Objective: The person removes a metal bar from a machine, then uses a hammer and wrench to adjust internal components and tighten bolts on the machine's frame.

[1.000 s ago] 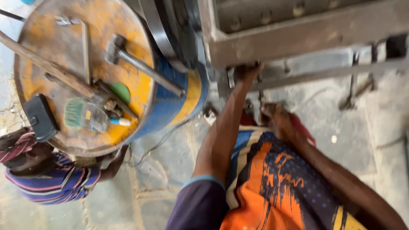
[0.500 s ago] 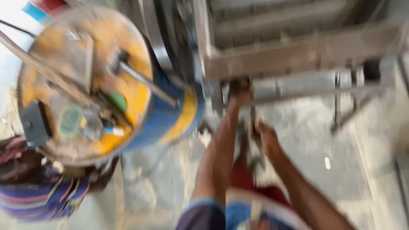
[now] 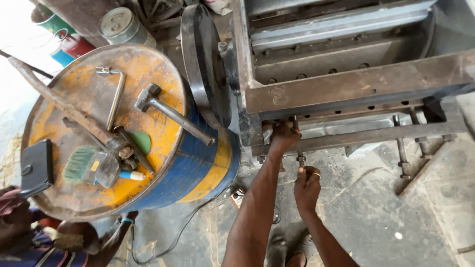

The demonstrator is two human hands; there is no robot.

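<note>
Both hands (image 3: 284,136) (image 3: 307,185) on half-hidden bolt (image 3: 299,151)

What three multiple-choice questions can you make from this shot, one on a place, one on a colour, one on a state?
1. Where does the hammer lie?
A. on the drum top
B. on the floor
C. inside the machine frame

2. What colour are the paintbrush bristles?
A. red
B. green
C. white

3. What is the left hand doing?
A. hanging free
B. holding the hammer
C. touching the long bolt at the frame's lower rail

Answers: 1 A, it rests on the drum lid. 2 B, they look green. 3 C, its fingers meet the bolt.
</note>
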